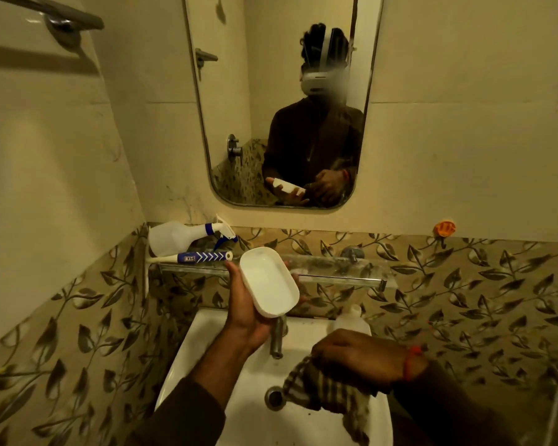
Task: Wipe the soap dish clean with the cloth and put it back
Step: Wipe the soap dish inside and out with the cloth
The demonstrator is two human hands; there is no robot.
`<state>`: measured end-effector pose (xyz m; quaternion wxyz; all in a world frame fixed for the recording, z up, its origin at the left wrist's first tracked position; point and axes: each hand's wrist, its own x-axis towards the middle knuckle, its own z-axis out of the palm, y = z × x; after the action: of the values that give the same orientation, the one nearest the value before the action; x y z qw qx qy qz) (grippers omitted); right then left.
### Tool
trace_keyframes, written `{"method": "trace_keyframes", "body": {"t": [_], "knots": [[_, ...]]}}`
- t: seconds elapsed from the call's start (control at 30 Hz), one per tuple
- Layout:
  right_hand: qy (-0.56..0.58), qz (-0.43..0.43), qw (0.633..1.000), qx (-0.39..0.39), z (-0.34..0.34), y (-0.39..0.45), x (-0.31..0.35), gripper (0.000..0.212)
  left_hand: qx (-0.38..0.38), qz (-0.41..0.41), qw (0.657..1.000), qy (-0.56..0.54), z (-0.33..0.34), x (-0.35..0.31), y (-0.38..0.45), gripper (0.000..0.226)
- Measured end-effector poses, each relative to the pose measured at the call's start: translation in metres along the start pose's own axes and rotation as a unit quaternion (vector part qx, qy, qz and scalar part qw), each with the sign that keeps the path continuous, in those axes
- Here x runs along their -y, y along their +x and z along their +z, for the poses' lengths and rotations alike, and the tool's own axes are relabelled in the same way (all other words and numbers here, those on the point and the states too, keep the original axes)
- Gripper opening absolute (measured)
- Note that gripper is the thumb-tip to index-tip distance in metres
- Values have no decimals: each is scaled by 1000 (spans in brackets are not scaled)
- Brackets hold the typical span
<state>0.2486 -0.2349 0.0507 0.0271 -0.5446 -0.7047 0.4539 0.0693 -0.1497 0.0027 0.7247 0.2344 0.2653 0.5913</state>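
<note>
My left hand (244, 312) holds a white oval soap dish (269, 281) up above the basin, its hollow side facing me, just in front of the glass shelf (345, 265). Lower right, over the basin, my right hand (358, 355) is closed on a brown checked cloth (332, 397) that hangs down from it. The cloth and the dish are apart, with the tap between them.
A white wash basin (203, 346) with a metal tap (277, 339) and drain (273, 397) lies below. The shelf's left end carries a spray bottle (181, 236) and a blue-white tube (200, 257). A small white bottle (351, 320) stands behind my right hand. A mirror (284, 101) hangs above.
</note>
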Motion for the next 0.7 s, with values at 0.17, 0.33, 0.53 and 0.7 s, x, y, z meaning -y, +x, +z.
{"method": "trace_keyframes", "body": {"t": [0.17,0.33,0.53,0.7], "knots": [[90,-21,991,-101,15,15,-19,70,3,-7,1000,4,6,8,-1,83],[359,-93,912,-177,19,27,-19,53,22,4,999,-23,13,21,-7,71],[408,-69,873,-258,5,31,-14,46,19,51,995,-81,18,31,-8,58],[401,-62,855,-322,-10,34,-17,29,-11,84,993,-79,11,40,-8,56]]}}
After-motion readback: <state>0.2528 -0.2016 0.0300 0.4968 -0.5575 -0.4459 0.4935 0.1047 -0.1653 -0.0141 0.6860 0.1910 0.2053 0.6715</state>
